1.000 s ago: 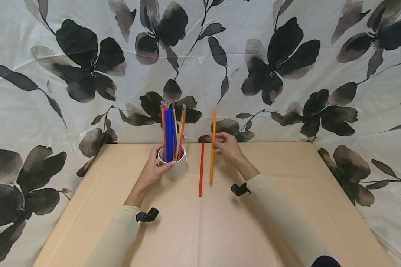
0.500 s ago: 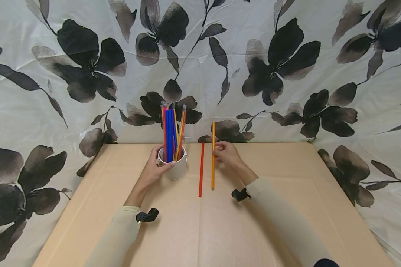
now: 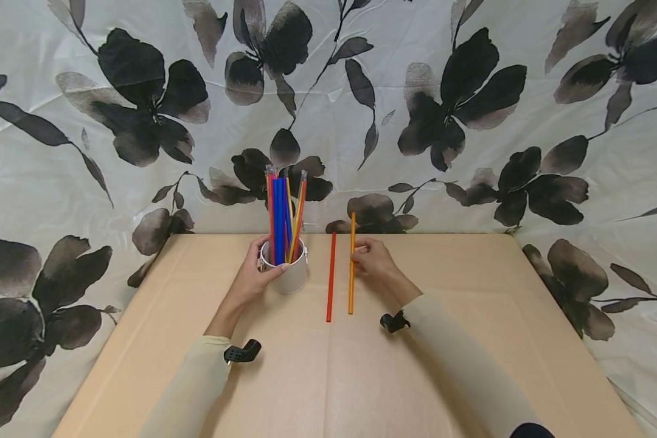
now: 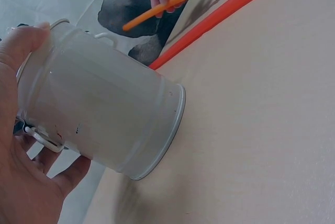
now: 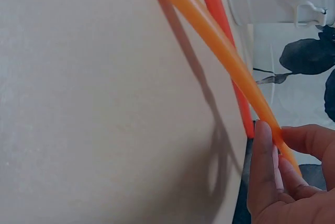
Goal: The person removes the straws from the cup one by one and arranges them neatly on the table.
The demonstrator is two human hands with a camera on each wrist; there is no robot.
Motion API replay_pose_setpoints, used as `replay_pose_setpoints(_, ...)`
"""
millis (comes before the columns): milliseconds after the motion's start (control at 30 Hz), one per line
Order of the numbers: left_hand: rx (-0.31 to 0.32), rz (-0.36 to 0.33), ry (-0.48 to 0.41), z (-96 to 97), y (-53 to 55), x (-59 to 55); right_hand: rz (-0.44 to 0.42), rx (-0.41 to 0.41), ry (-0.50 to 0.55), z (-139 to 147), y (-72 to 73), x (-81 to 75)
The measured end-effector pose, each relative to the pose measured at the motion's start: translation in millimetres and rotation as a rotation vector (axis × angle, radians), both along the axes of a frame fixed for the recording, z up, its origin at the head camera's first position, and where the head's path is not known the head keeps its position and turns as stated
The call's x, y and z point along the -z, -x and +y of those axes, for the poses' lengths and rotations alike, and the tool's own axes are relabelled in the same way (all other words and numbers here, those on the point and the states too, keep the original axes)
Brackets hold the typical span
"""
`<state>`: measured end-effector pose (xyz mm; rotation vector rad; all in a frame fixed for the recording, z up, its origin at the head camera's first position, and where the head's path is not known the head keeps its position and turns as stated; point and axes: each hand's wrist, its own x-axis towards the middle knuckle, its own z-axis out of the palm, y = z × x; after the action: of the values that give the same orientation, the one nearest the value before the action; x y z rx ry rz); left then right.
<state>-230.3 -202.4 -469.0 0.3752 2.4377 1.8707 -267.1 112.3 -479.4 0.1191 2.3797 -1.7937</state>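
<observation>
My left hand [image 3: 252, 274] grips a small white metal bucket [image 3: 292, 281] near the table's back edge, its thumb at the rim and fingers round the side. Several red, blue and yellow straws [image 3: 280, 219] stand upright in the bucket. To the right a red straw [image 3: 331, 280] lies on the table, pointing away from me. My right hand [image 3: 376, 261] pinches an orange straw [image 5: 209, 30] between thumb and fingers, just right of the red one and roughly parallel. The orange straw's near end is at or just above the table; its far end rises past the back edge.
The light wooden table [image 3: 328, 377] ends at a back edge behind both hands. Behind it hangs a white cloth [image 3: 361, 140] printed with dark flowers. A black camera [image 3: 243, 351] sits on the left wrist, another camera [image 3: 395, 321] on the right.
My right hand has brought the orange straw toward me and lower, its near end coming down close to the table. The left hand, the bucket and the red straw have stayed in place.
</observation>
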Motion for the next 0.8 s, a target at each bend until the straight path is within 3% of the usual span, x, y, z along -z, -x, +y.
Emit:
replay_pose_setpoints(200, 0.027, -0.004, 0.0, 2.6, -13.9, -24.2, -0.061, 0.011, -0.01, -2.2, -5.1, 2.6)
replay_pose_setpoints(367, 0.023, -0.001, 0.004, 2.2, -15.6, -27.9, -0.066, 0.025, -0.096, -9.0, -8.8, 5.5)
replay_pose_setpoints(600, 0.028, -0.006, 0.022, -0.6, -18.2, -28.5, -0.023, 0.042, -0.37, -18.7, -16.9, 5.7)
replay_pose_setpoints(800, 0.029, -0.01, 0.038, -2.4, -20.8, -29.1, 0.001, 0.025, -0.406, -20.9, -22.1, 6.9)
